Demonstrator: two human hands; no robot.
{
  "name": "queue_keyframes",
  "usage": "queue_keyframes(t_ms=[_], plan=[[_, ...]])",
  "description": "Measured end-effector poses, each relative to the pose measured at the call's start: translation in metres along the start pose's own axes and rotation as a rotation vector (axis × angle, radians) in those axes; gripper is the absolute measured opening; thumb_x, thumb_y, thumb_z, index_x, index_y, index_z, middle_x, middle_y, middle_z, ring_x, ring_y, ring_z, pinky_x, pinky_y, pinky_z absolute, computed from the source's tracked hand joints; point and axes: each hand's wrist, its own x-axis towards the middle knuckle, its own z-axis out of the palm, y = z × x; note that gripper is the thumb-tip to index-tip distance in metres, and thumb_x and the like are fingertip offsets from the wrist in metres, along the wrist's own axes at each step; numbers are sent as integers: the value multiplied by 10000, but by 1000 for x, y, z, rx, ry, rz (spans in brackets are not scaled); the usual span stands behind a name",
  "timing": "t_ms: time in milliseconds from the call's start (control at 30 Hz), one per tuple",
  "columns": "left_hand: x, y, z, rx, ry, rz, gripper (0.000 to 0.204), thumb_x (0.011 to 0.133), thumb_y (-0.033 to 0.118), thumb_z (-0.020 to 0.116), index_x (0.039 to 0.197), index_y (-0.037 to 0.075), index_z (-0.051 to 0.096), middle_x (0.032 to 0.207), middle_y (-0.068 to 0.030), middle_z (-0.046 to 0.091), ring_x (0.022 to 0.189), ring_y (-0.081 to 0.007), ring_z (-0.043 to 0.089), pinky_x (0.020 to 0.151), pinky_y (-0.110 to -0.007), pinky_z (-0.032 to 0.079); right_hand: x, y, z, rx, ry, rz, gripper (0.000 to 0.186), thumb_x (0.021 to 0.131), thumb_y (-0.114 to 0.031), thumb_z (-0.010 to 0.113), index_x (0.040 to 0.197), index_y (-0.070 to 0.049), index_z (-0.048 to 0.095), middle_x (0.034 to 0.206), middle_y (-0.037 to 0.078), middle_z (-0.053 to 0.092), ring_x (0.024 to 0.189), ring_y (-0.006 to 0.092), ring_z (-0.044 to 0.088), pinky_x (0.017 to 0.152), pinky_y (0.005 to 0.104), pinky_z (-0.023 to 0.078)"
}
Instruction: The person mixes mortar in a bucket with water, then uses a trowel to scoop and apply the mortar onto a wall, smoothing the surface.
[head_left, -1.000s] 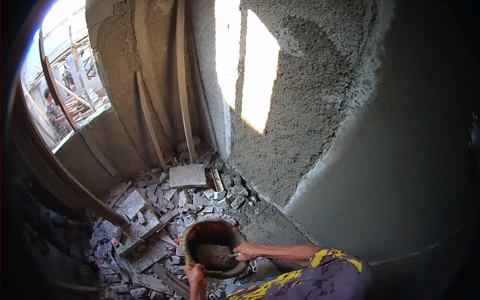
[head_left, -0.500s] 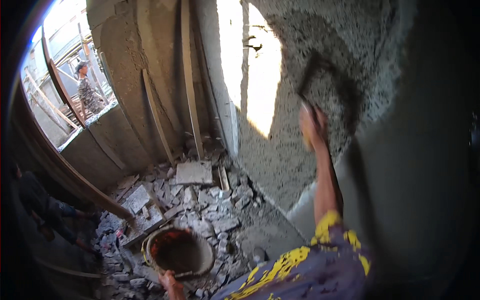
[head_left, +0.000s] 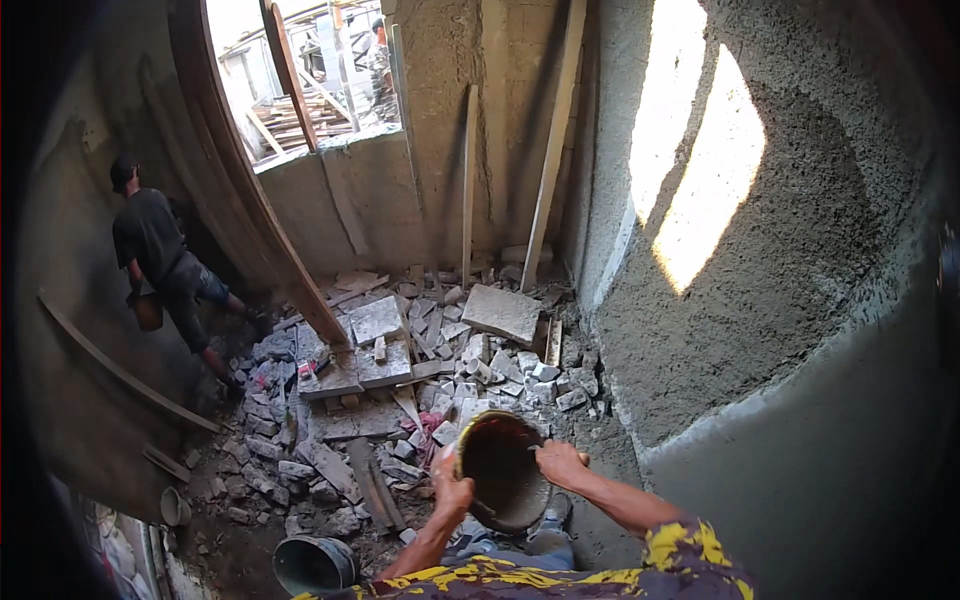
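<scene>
My left hand (head_left: 452, 485) grips the left rim of a round bucket (head_left: 524, 518), which is tilted so that its mouth faces up toward me. Grey mortar (head_left: 500, 470) lies dark inside. At the opposite rim, my right hand (head_left: 562, 465) is closed around the handle of the trowel seen in it earlier; the blade cannot be made out, hidden or lost in the bucket's shadow. To the right stands a wall with a rough patch of wet mortar (head_left: 740, 340), bordered below by smoother plaster (head_left: 800, 490). Sunlight falls across the patch's upper left.
Broken masonry (head_left: 340, 470) covers the floor ahead, with concrete blocks (head_left: 503, 313) among it. A second bucket (head_left: 315, 565) stands at lower left. A wooden post (head_left: 255, 215) slants down to the rubble. One co-worker (head_left: 165, 260) is at the left wall; another person shows beyond the window opening.
My right hand has come down from the wall to the bucket. My left hand has brought the bucket closer and tilted it. The view has swung left.
</scene>
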Motion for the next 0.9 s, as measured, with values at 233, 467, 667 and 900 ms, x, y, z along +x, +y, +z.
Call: queue_keyframes(t_ms=[233,467,667,900], plan=[[-8,49,2,-128,-44,-93,539,608,-51,502,1141,31,509,885,-43,524,775,-185,518,682,-292,441,21,-9,52,355,-413,-377,330,720,-311,563,829,-8,637,776,239,631,764,411,624,654,494,506],[10,41,-13,-281,199,-171,416,582,-56,524,992,19,546,753,9,484,648,-129,475,565,-264,399,29,40,-38,681,-138,-579,264,754,-262,593,796,-3,563,639,182,547,592,305,571,536,408,430],[20,64,2,-465,411,-228,398,582,-29,484,961,92,500,765,-9,424,674,-176,449,607,-316,402,63,154,-265,1013,-209,-443,239,900,-260,512,878,-32,580,630,2,463,516,93,429,442,254,410],[28,48,5,-466,273,-175,610,617,5,501,1215,123,499,847,-36,490,700,-162,477,632,-304,441,-76,346,-428,879,1256,113,253,926,-339,525,806,-117,506,585,-56,390,476,28,365,435,199,333]])
